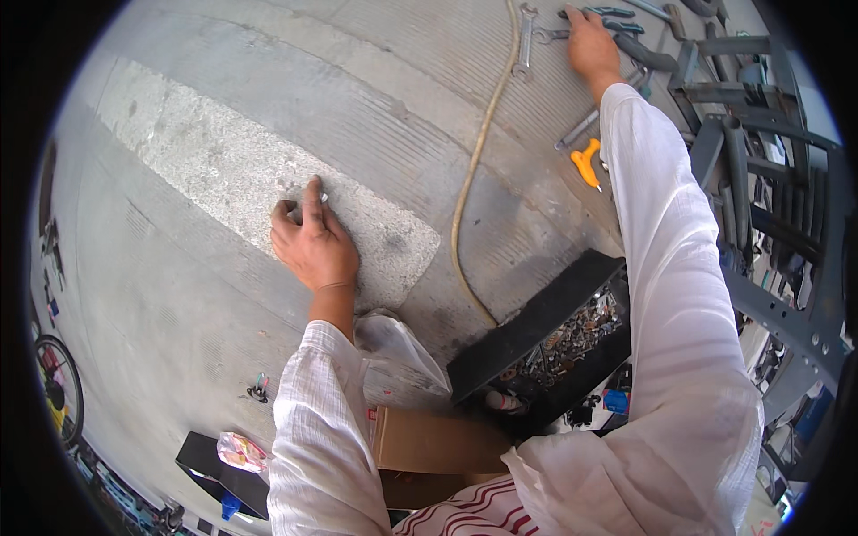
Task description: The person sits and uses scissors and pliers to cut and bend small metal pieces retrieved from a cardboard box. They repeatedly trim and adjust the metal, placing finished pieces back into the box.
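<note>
My left hand [317, 250] is over the pale painted strip on the floor, its fingers curled together. A small silvery bit [324, 197] shows at the fingertips; what it belongs to is hidden. My right hand [593, 49] reaches far to the upper right, fingers closed over a pair of pliers with dark teal handles [623, 27]. Just left of that hand lie an upright combination wrench [525, 45] and the open end of another wrench [547, 36]. A yellow-handled hex key [586, 164] and a long metal tool [576, 131] lie beside my right sleeve.
A tan hose [466, 192] curves across the concrete floor. Nearer are a black bin of loose screws and bolts [572, 344], a clear plastic bag [398, 344] and a cardboard box [433, 439]. Dark metal racking [786, 304] lines the right side. A black box [204, 456] stands lower left.
</note>
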The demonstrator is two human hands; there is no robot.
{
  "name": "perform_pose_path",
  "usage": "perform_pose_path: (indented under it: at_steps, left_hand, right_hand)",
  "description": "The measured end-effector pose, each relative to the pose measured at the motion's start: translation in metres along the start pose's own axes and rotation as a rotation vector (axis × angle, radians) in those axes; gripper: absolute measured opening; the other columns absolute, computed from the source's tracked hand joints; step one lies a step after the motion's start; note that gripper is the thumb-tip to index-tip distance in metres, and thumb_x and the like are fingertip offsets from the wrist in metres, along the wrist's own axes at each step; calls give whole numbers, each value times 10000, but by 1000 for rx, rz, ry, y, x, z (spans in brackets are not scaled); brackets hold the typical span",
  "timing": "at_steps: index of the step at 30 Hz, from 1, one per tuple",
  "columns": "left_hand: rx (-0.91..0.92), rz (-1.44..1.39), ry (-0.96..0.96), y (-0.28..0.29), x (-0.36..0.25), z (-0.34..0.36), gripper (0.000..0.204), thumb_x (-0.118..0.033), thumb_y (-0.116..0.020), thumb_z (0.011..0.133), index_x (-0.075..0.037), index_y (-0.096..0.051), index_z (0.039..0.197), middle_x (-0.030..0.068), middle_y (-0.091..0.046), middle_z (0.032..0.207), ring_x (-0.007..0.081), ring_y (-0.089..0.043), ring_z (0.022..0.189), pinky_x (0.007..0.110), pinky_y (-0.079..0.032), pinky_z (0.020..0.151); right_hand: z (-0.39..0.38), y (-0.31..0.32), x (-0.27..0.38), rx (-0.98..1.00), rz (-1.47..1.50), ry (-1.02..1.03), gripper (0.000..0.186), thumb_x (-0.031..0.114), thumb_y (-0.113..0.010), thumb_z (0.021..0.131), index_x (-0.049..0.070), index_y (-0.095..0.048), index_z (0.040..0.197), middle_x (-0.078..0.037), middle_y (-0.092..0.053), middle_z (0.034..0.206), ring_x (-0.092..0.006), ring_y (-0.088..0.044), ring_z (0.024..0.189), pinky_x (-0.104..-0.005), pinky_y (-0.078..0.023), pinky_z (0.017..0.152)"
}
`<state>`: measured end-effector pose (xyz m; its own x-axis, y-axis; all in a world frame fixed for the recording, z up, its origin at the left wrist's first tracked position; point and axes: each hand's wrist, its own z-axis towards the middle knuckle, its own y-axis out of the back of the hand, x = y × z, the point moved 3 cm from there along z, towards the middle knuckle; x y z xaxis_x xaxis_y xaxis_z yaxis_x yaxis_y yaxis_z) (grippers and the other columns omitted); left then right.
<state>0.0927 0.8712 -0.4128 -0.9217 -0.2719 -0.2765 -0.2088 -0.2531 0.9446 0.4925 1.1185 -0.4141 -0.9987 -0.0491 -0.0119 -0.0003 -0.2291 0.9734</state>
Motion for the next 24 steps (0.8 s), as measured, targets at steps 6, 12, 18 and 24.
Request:
perform_pose_path:
  at_steps: [6,12,18,24]
  left_hand:
    - [15,7,2,-3,-1,2,345,-209,-567,903,-312,-595,1231,154,-476,1218,305,-478,1087,437,-362,966]
    - [14,6,1,-2,-3,2,343,-203,-560,909,-300,-593,1236,151,-476,1218,305,-473,1100,438,-348,978]
    - [-15,-13,-16,-2,-5,0,320,-226,-539,920,-303,-600,1224,150,-484,1218,312,-470,1110,431,-351,977]
    - [-23,-171,-19,-2,5,-3,283,-248,-531,913,-291,-636,1172,136,-525,1153,289,-481,1091,419,-349,972]
  right_hand:
    - [44,-10,-13,291,-324,-68,332,104,-415,908,127,-523,1221,-143,-546,1244,-365,-589,1068,-473,-509,833]
    - [28,19,10,131,-362,272,250,128,-460,903,119,-537,1141,-103,-622,1078,-317,-603,1034,-447,-524,801]
    - [-10,116,48,-306,9,61,230,79,-493,890,-27,-564,1082,-189,-625,992,-334,-590,972,-404,-486,808]
    - [-90,212,92,-427,1850,-488,248,196,-525,967,43,-531,1163,-66,-599,1021,-226,-582,950,-419,-457,878]
